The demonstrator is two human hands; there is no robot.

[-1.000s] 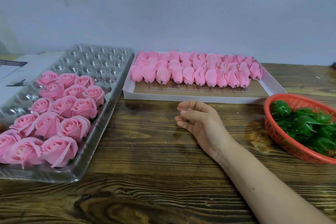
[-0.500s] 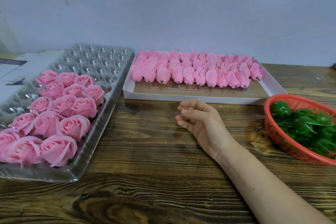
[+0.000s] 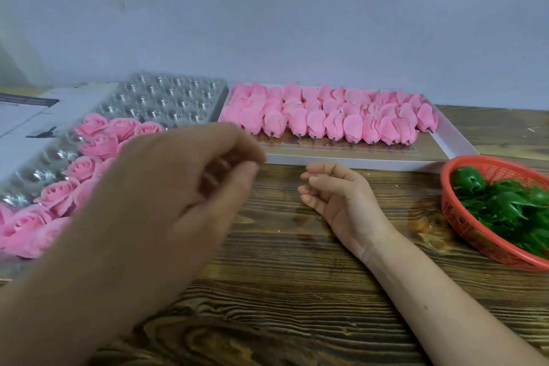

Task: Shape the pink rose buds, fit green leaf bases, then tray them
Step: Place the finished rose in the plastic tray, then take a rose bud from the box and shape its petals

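1. Left hand (image 3: 178, 187): hovers over the near right edge of the clear tray (image 3: 166, 98), badly blurred, fingers curled toward the thumb. Nothing visible between them, but too smeared to tell a pinch from a loose cup.
2. Right hand (image 3: 335, 196): rests on its side on the tabletop (image 3: 297, 291), just in front of the white box (image 3: 356, 161), fingers loosely curled and holding nothing (probably parked midway so both buds and basket stay within reach).
3. Pink buds (image 3: 326, 119): lie in packed rows at the far end of the white box, petals closed, short stems pointing toward the person. Likely laid that way so each can be picked up by the stem end without bruising petals.
4. Green leaf bases (image 3: 505, 205): heaped in the red basket (image 3: 454, 208) at the right edge, near the right hand but apart from it.
5. Finished roses (image 3: 89, 166): seated in the nearer wells of the clear tray, petals opened out; far wells unfilled.
6. Judged stage: between pieces, neither hand visibly on a bud. Seemingly about halfway, with many buds to shape and many wells to fill.
7. Next move, at a guess: pick a front-row bud, gently, since the petals look thin.
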